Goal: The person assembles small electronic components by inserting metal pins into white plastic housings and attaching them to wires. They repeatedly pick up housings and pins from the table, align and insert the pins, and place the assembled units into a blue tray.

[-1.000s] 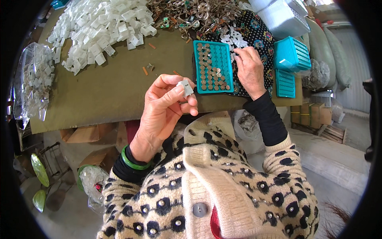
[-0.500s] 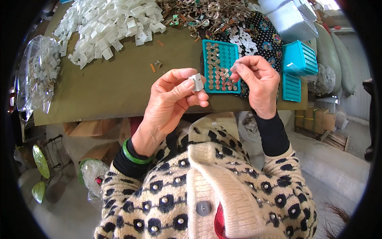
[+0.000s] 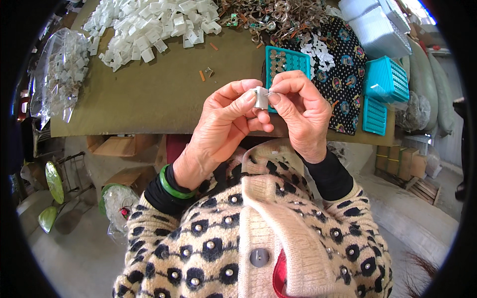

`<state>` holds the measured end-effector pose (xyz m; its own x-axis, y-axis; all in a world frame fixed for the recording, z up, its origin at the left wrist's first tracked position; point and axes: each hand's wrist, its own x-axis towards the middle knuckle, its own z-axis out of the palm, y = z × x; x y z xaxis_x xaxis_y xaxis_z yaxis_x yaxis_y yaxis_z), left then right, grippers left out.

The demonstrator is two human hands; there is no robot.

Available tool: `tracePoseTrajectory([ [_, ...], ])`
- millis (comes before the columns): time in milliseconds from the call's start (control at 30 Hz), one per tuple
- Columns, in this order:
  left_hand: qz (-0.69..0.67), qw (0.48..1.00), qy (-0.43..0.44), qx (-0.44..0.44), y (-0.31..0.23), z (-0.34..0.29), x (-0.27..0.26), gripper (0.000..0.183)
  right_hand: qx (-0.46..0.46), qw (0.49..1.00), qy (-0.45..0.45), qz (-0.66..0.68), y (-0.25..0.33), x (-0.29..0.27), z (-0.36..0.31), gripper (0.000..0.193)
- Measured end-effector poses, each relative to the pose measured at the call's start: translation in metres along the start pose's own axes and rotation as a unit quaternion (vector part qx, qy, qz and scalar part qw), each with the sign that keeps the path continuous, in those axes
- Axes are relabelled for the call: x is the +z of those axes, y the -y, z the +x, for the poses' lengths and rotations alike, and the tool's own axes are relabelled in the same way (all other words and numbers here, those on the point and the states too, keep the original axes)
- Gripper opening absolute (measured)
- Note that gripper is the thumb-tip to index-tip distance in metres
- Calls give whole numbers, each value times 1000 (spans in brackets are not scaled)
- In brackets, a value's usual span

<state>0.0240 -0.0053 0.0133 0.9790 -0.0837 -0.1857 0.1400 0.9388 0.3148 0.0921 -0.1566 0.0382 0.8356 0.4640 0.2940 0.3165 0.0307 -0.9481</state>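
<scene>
Between the thumb and fingers of my left hand (image 3: pixel 226 116) is a small white plastic casing (image 3: pixel 261 98). My right hand (image 3: pixel 304 111) meets it from the right, thumb and forefinger pinched on a tiny thin piece (image 3: pixel 270 93) at the casing's side. That piece is too small to name. Just beyond my hands lies a turquoise tray (image 3: pixel 297 58) with rows of round coin-like cells (image 3: pixel 277 62); my hands cover its near part. White flat pieces (image 3: pixel 318 52) lie scattered on a dark patterned cloth (image 3: pixel 343 74) to the right of the tray.
A large heap of white casings (image 3: pixel 149 27) covers the table's far left, beside a clear bag of parts (image 3: pixel 64 69). Tangled wired parts (image 3: pixel 283 17) lie at the back. Stacked turquoise trays (image 3: pixel 385 79) and white trays (image 3: pixel 375 27) stand right. Small loose bits (image 3: pixel 202 75) lie mid-table.
My right hand has come left and brought its tiny piece against the white casing in my left hand. The whole view has shifted slightly.
</scene>
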Motion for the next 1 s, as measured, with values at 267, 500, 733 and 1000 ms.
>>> tracePoseTrajectory([
  [267, 25, 999, -32, 5, 4, -1, 2, 18, -71, 993, 2, -96, -4, -1, -3, 8],
  [500, 87, 995, -49, 7, 0, -4, 7, 18, -109, 986, 47, -115, -1, -10, 5, 11],
  [733, 113, 992, -46, 27, 1, -4, 4, 17, -175, 964, 62, -188, -2, -4, 6, 16],
  [1000, 70, 997, -29, 20, -3, -6, -3, 20, -191, 955, 92, -209, 1, -3, 14, 16],
])
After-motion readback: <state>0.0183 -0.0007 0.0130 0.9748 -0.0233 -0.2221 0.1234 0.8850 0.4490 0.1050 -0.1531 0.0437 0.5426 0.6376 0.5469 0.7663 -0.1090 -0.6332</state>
